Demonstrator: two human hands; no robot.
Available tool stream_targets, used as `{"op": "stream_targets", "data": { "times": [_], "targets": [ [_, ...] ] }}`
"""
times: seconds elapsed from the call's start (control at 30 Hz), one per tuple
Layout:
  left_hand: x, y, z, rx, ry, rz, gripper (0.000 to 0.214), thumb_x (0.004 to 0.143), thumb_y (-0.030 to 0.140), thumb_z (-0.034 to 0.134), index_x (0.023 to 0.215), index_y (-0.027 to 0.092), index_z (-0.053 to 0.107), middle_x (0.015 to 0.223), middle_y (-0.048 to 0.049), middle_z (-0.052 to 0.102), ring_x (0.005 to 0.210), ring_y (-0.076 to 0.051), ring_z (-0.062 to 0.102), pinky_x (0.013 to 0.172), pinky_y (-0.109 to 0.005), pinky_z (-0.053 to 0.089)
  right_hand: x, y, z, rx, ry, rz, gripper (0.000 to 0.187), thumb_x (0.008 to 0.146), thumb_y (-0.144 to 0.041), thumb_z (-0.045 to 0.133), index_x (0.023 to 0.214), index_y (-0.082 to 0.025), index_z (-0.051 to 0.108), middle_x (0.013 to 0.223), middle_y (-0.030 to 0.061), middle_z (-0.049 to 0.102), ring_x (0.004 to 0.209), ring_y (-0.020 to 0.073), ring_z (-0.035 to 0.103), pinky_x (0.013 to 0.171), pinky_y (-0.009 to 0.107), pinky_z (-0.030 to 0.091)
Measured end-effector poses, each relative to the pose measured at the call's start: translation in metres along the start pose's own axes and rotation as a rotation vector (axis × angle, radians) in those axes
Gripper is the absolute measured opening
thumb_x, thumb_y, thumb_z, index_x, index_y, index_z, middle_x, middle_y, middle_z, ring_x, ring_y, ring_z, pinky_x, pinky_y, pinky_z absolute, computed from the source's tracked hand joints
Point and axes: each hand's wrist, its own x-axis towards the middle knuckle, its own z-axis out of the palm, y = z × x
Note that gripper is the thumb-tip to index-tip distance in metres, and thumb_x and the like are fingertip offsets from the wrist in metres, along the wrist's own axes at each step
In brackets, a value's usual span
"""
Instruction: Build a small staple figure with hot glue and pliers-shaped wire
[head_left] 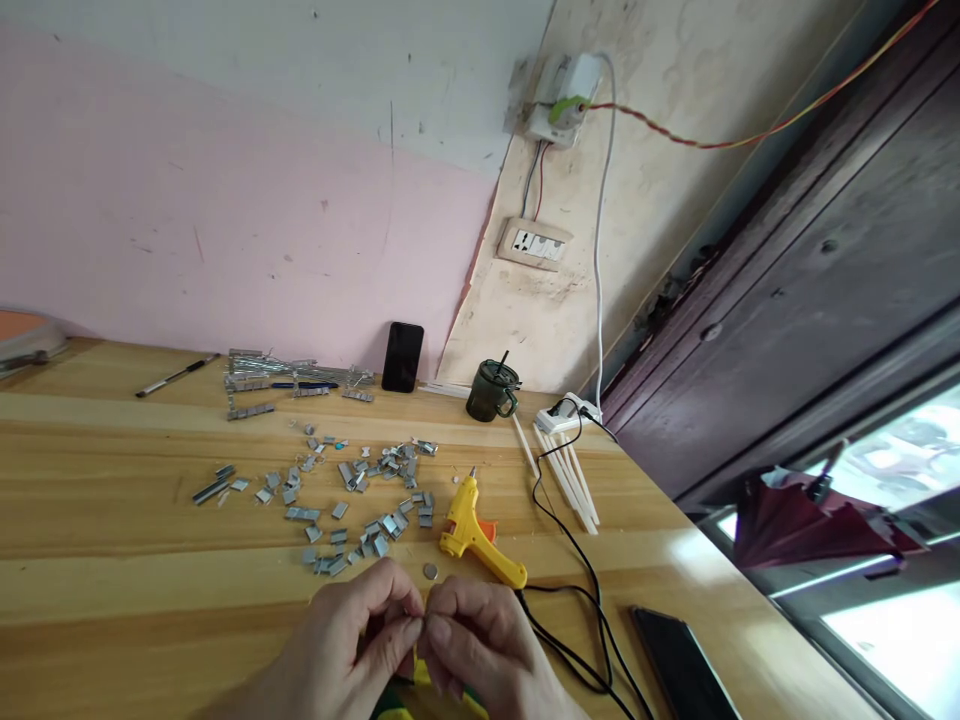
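Observation:
Both hands meet at the lower middle of the head view, above the front part of the table. My left hand [360,635] is closed, its thumb and forefinger pinched together. Against those fingertips presses my right hand [484,640], pinched in the same way. Whatever lies between the fingertips is too small or too hidden to make out. Just beyond them lie a round silver disc [430,571] and a yellow hot glue gun [476,535]. Many small grey metal pieces [381,545] are scattered to the left of the glue gun. Something yellow and green shows below the hands, partly hidden.
Glue sticks [568,478] lie beside a white power strip [566,415]. A dark mug [493,390] and an upright phone [403,356] stand near the wall. Black cable [592,590] runs right of my hands, near another phone [684,662]. A pen [177,375] lies far left.

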Motion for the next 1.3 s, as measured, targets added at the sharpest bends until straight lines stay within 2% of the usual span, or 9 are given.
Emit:
{"op": "stream_targets", "data": {
  "times": [0.1, 0.23, 0.43, 0.57, 0.7, 0.8, 0.93, 1.0, 1.3],
  "targets": [
    [0.003, -0.002, -0.001, -0.107, -0.052, -0.054, 0.034, 0.073, 0.050, 0.062, 0.066, 0.019, 0.051, 0.050, 0.0048, 0.050, 0.048, -0.011, 0.045, 0.048, -0.021, 0.033, 0.002, -0.002, 0.001, -0.061, 0.032, -0.037, 0.045, 0.072, -0.059, 0.061, 0.059, -0.017, 0.050, 0.053, 0.0000, 0.048, 0.046, 0.0087, 0.038, 0.044, 0.023, 0.028],
    [0.005, -0.002, -0.002, -0.214, -0.124, -0.124, 0.042, 0.069, 0.058, 0.063, 0.066, 0.019, 0.048, 0.046, 0.0055, 0.050, 0.041, -0.008, 0.038, 0.043, -0.020, 0.028, 0.001, 0.000, 0.001, -0.378, 0.139, -0.307, 0.037, 0.080, -0.044, 0.056, 0.054, -0.017, 0.049, 0.055, 0.0008, 0.049, 0.053, 0.0114, 0.044, 0.053, 0.025, 0.033],
    [0.002, -0.006, -0.001, -0.018, -0.102, -0.051, 0.024, 0.075, 0.039, 0.062, 0.065, 0.019, 0.053, 0.051, 0.0040, 0.052, 0.050, -0.012, 0.048, 0.050, -0.021, 0.035, -0.002, 0.003, -0.002, -0.026, -0.049, -0.002, 0.044, 0.077, -0.060, 0.054, 0.066, -0.019, 0.047, 0.051, -0.0039, 0.044, 0.043, 0.0072, 0.032, 0.041, 0.022, 0.022],
    [0.003, -0.010, -0.002, 0.036, -0.160, -0.055, 0.019, 0.077, 0.034, 0.059, 0.067, 0.020, 0.051, 0.052, 0.0034, 0.054, 0.050, -0.012, 0.048, 0.050, -0.021, 0.037, -0.004, -0.001, -0.003, -0.171, -0.007, -0.057, 0.047, 0.079, -0.060, 0.054, 0.060, -0.018, 0.045, 0.053, -0.0049, 0.038, 0.049, 0.0074, 0.028, 0.044, 0.023, 0.020],
    [0.006, -0.012, -0.006, -0.025, -0.231, -0.069, 0.015, 0.081, 0.033, 0.055, 0.079, 0.019, 0.056, 0.056, 0.0010, 0.061, 0.047, -0.012, 0.050, 0.049, -0.021, 0.041, -0.002, 0.004, -0.004, 0.089, 0.033, -0.040, 0.044, 0.075, -0.055, 0.063, 0.061, -0.018, 0.045, 0.049, -0.0078, 0.035, 0.043, 0.0044, 0.023, 0.040, 0.021, 0.016],
    [0.007, -0.015, -0.009, 0.142, -0.118, 0.121, 0.008, 0.082, 0.023, 0.055, 0.088, 0.022, 0.060, 0.062, 0.0011, 0.065, 0.054, -0.013, 0.058, 0.054, -0.020, 0.045, 0.002, 0.010, -0.006, 0.417, 0.006, 0.068, 0.040, 0.070, -0.046, 0.071, 0.057, -0.019, 0.045, 0.041, -0.0112, 0.033, 0.033, 0.0014, 0.016, 0.032, 0.018, 0.009],
    [0.010, -0.021, -0.016, 0.537, 0.067, 0.748, 0.022, 0.083, 0.011, 0.054, 0.097, 0.027, 0.060, 0.075, -0.0002, 0.068, 0.066, -0.014, 0.060, 0.064, -0.022, 0.045, 0.005, 0.012, -0.006, 0.559, -0.078, 0.175, 0.037, 0.067, -0.038, 0.074, 0.052, -0.017, 0.049, 0.036, -0.0103, 0.038, 0.026, 0.0003, 0.016, 0.026, 0.016, 0.008],
    [0.012, -0.024, -0.017, 0.665, 0.085, 0.928, 0.019, 0.086, 0.010, 0.050, 0.096, 0.024, 0.059, 0.073, -0.0014, 0.066, 0.063, -0.014, 0.056, 0.062, -0.024, 0.044, 0.006, 0.013, -0.006, 0.572, -0.108, 0.202, 0.036, 0.066, -0.036, 0.075, 0.051, -0.016, 0.050, 0.034, -0.0110, 0.036, 0.025, 0.0005, 0.017, 0.026, 0.016, 0.008],
    [0.012, -0.025, -0.013, 0.756, 0.120, 0.994, 0.019, 0.088, 0.009, 0.041, 0.080, 0.021, 0.054, 0.067, -0.0015, 0.061, 0.059, -0.014, 0.050, 0.058, -0.026, 0.043, 0.002, 0.012, 0.000, 0.613, -0.112, 0.195, 0.040, 0.063, -0.039, 0.080, 0.053, -0.017, 0.048, 0.035, -0.0125, 0.033, 0.028, -0.0003, 0.018, 0.029, 0.015, 0.009]
  ]
}}
